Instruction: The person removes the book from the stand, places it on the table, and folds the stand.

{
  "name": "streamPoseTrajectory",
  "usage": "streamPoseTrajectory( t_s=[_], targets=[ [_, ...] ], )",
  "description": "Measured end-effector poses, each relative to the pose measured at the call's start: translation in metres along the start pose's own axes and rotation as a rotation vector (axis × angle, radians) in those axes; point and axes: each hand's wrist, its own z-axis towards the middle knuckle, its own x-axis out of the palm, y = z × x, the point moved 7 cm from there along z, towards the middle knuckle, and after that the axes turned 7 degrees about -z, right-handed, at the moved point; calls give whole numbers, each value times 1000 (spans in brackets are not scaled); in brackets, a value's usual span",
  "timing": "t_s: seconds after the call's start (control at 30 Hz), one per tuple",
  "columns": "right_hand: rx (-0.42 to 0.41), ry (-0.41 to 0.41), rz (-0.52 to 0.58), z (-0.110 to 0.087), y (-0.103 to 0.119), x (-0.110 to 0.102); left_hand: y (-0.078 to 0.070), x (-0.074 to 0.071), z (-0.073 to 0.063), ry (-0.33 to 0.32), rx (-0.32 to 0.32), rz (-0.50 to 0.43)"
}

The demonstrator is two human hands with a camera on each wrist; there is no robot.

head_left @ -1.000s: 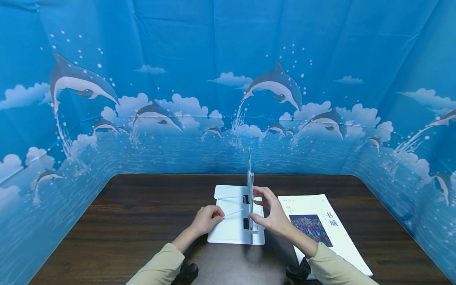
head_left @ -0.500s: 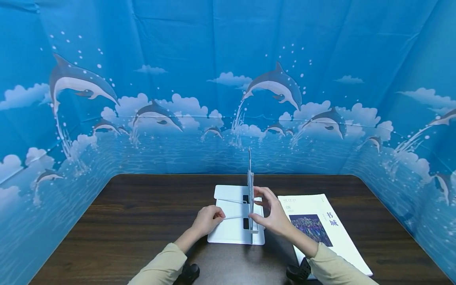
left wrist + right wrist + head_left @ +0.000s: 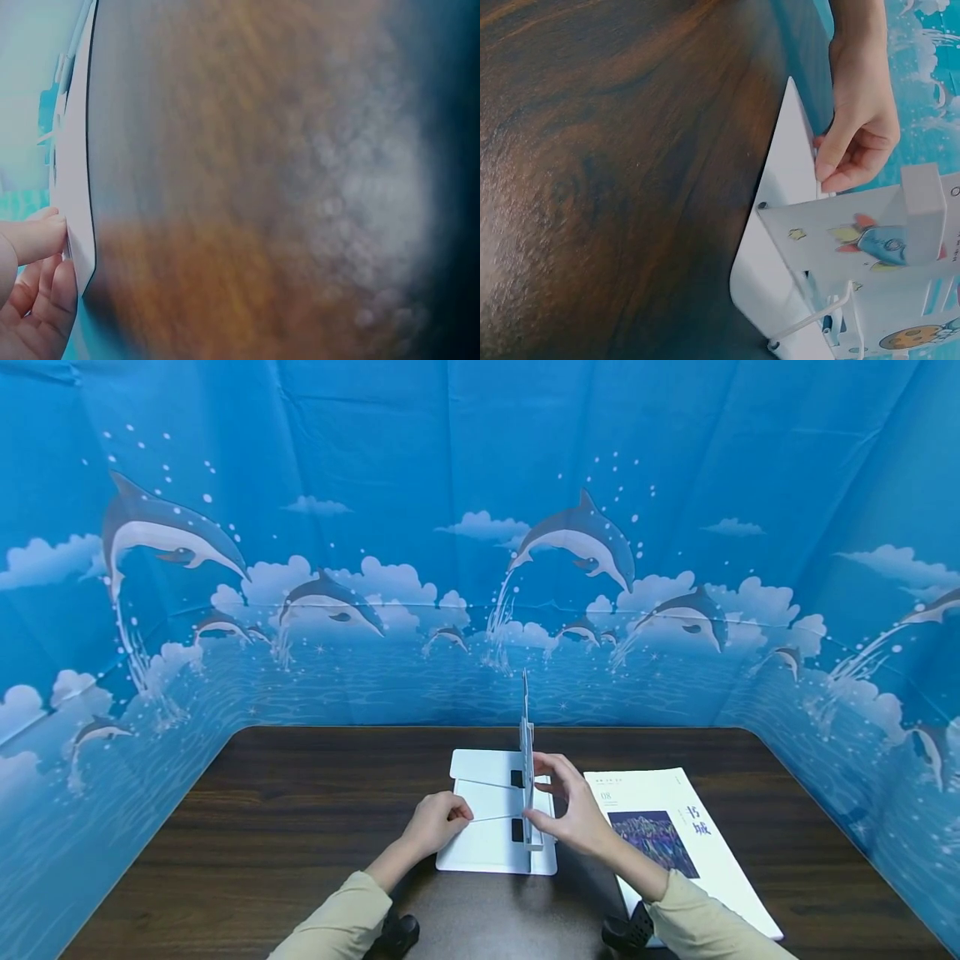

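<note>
A white reading stand stands mid-table, its flat base on the wood and its thin panel upright, edge-on to the head view. Cartoon prints show on the panel in the right wrist view. My left hand is at the base's left side, thumb and fingertips pinching the near end of the thin wire support. In the left wrist view the left hand is at the base's edge. My right hand grips the panel from the right, thumb near, fingers farther back.
A white magazine with a dark picture lies right of the stand, partly under the right forearm. The dark wooden table ends at a blue dolphin-printed curtain. Dark wrist straps show below the sleeves.
The wire at my left fingertips has shifted slightly in its angle against the base. Both hands and the upright panel have stayed nearly in place.
</note>
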Motion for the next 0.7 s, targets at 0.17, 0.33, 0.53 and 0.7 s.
streamPoseTrajectory(
  t_s=[0.17,0.33,0.53,0.7],
  targets=[
    [2,14,-4,-1,-1,1,0,0,0,2,8,-5],
    [11,19,-27,-1,-2,1,-2,-1,-1,29,22,-30],
    [23,25,-24,-1,-2,2,-5,-9,0,116,7,-115],
    [26,20,-20,0,-2,3,-9,-21,2,123,-23,-181]
  ],
)
